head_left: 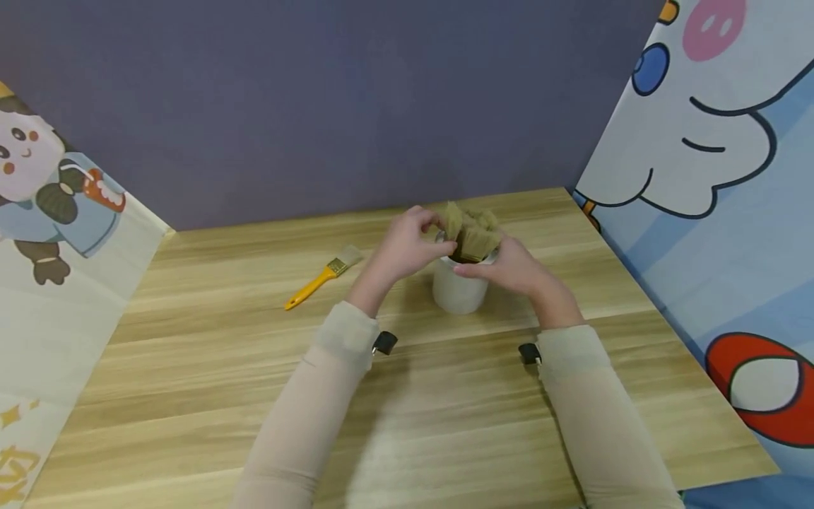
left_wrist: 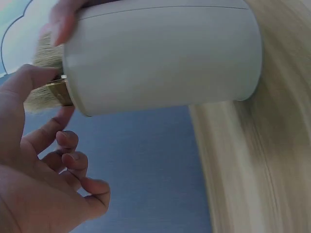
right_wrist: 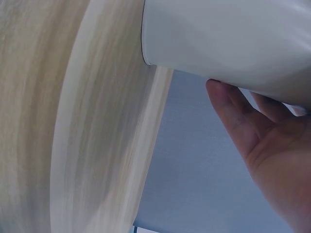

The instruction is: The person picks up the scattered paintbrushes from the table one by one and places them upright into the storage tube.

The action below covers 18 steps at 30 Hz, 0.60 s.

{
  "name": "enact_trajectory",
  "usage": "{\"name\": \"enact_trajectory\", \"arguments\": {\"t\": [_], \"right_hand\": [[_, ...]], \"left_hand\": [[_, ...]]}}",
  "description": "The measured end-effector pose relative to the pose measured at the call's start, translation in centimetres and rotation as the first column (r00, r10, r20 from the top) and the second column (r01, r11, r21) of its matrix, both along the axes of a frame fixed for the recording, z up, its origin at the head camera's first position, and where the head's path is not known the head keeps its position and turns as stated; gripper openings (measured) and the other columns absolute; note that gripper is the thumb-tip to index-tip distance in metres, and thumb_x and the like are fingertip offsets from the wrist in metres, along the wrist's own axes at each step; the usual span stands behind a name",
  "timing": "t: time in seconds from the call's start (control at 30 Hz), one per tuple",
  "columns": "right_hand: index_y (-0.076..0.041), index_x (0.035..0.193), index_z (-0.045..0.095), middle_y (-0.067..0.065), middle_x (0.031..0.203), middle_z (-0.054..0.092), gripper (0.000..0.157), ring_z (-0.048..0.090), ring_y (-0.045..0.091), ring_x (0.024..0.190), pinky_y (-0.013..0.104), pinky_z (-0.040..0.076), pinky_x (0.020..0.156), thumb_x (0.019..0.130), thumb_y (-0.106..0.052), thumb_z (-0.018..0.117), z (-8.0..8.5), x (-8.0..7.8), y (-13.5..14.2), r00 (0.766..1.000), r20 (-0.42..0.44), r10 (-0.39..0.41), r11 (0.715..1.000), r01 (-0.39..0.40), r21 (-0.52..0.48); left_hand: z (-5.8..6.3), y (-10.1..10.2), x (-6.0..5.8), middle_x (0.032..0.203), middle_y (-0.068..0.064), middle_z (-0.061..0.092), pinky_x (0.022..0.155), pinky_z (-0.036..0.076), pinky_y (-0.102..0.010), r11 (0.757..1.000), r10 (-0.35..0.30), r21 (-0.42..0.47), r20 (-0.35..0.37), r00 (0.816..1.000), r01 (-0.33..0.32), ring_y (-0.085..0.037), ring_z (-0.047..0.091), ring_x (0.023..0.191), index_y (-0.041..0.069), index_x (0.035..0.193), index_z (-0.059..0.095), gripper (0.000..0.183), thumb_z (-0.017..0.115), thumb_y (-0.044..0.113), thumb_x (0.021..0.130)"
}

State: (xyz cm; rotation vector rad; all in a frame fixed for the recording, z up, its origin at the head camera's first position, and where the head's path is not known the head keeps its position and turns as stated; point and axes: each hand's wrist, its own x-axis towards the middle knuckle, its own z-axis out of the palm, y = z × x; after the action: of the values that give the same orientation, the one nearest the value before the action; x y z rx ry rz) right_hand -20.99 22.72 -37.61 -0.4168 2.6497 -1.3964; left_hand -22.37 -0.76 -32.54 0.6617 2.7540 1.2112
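A white cylindrical container (head_left: 459, 291) stands upright near the back of the table. Several paintbrushes (head_left: 473, 237) are in it, tan bristles up, their handles hidden inside. At the rim my left hand (head_left: 410, 244) pinches one brush by its metal ferrule (left_wrist: 61, 93) between thumb and index finger; its other fingers are loosely curled. My right hand (head_left: 514, 268) grips the container near the top, thumb at the front of the rim. In the right wrist view, that hand's fingers (right_wrist: 233, 109) lie against the container's side. To the left, a paintbrush with a yellow handle (head_left: 311, 288) lies on the table.
The wood-grain table (head_left: 210, 396) meets a dark grey-blue wall (head_left: 356, 106) at the back. Cartoon-printed panels flank it on the left (head_left: 70, 205) and right (head_left: 731, 268). A small black device (head_left: 384, 343) is attached near the left cuff, another (head_left: 528, 353) near the right.
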Motion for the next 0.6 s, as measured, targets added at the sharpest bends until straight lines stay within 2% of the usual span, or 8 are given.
{"name": "enact_trajectory", "arguments": {"t": [0.13, 0.3, 0.37, 0.47, 0.57, 0.6], "right_hand": [[-0.013, 0.16, 0.043, 0.017, 0.157, 0.054, 0.088, 0.051, 0.036, 0.145, 0.058, 0.038, 0.122, 0.089, -0.042, 0.086, 0.3, 0.1, -0.1, 1.0, 0.004, -0.02, 1.0, 0.02, 0.016], [-0.014, 0.159, 0.044, 0.016, 0.157, 0.055, 0.087, 0.051, 0.036, 0.146, 0.058, 0.038, 0.122, 0.089, -0.043, 0.086, 0.4, 0.1, -0.2, 0.999, 0.023, -0.024, 1.0, 0.024, 0.013], [-0.013, 0.159, 0.044, 0.017, 0.156, 0.055, 0.087, 0.051, 0.036, 0.146, 0.059, 0.039, 0.122, 0.089, -0.043, 0.086, 0.4, 0.2, -0.2, 0.999, 0.029, -0.025, 1.0, 0.025, 0.019], [-0.011, 0.16, 0.043, 0.019, 0.156, 0.054, 0.089, 0.051, 0.038, 0.146, 0.06, 0.039, 0.121, 0.089, -0.044, 0.086, 0.3, 0.2, -0.2, 0.999, 0.03, -0.038, 0.999, 0.037, 0.035], [-0.01, 0.161, 0.041, 0.02, 0.158, 0.053, 0.093, 0.05, 0.039, 0.147, 0.061, 0.039, 0.121, 0.088, -0.047, 0.086, 0.2, 0.2, -0.4, 0.999, 0.029, -0.036, 0.998, 0.034, 0.053], [-0.01, 0.161, 0.04, 0.021, 0.158, 0.052, 0.094, 0.05, 0.04, 0.147, 0.062, 0.039, 0.121, 0.088, -0.048, 0.086, 0.2, 0.2, -0.4, 0.999, 0.029, -0.033, 0.998, 0.031, 0.06]], "left_hand": [[-0.6, 0.0, -0.2, 0.11, -0.012, 0.056, 0.081, 0.04, -0.039, 0.999, -0.018, 0.032, -0.022, 1.0, 0.019, -0.025, 0.049, 0.099, 0.015, 0.115, 0.068, 0.028, 0.075, 0.034, 0.096], [-1.3, 0.0, -0.4, 0.102, -0.008, 0.051, 0.076, 0.037, -0.037, 0.998, -0.019, 0.059, -0.015, 1.0, 0.02, -0.022, 0.046, 0.091, 0.014, 0.116, 0.065, 0.031, 0.075, 0.035, 0.097], [-1.7, 0.1, -0.5, 0.108, -0.008, 0.056, 0.079, 0.042, -0.039, 0.999, -0.021, 0.043, -0.011, 1.0, 0.021, -0.024, 0.051, 0.096, 0.014, 0.122, 0.066, 0.035, 0.074, 0.037, 0.097], [-2.3, 0.0, -0.6, 0.126, -0.011, 0.061, 0.089, 0.05, -0.045, 1.0, -0.022, 0.009, 0.012, 1.0, 0.022, -0.028, 0.057, 0.111, 0.016, 0.139, 0.063, 0.05, 0.073, 0.042, 0.098], [-3.2, -0.4, -0.5, 0.137, -0.009, 0.061, 0.096, 0.053, -0.051, 1.0, -0.017, -0.001, 0.02, 1.0, 0.017, -0.028, 0.058, 0.121, 0.019, 0.15, 0.058, 0.059, 0.073, 0.043, 0.098], [-3.4, -0.6, -0.5, 0.136, -0.009, 0.061, 0.094, 0.053, -0.051, 1.0, -0.013, 0.01, 0.025, 1.0, 0.012, -0.028, 0.057, 0.12, 0.02, 0.151, 0.056, 0.06, 0.073, 0.044, 0.099]]}}
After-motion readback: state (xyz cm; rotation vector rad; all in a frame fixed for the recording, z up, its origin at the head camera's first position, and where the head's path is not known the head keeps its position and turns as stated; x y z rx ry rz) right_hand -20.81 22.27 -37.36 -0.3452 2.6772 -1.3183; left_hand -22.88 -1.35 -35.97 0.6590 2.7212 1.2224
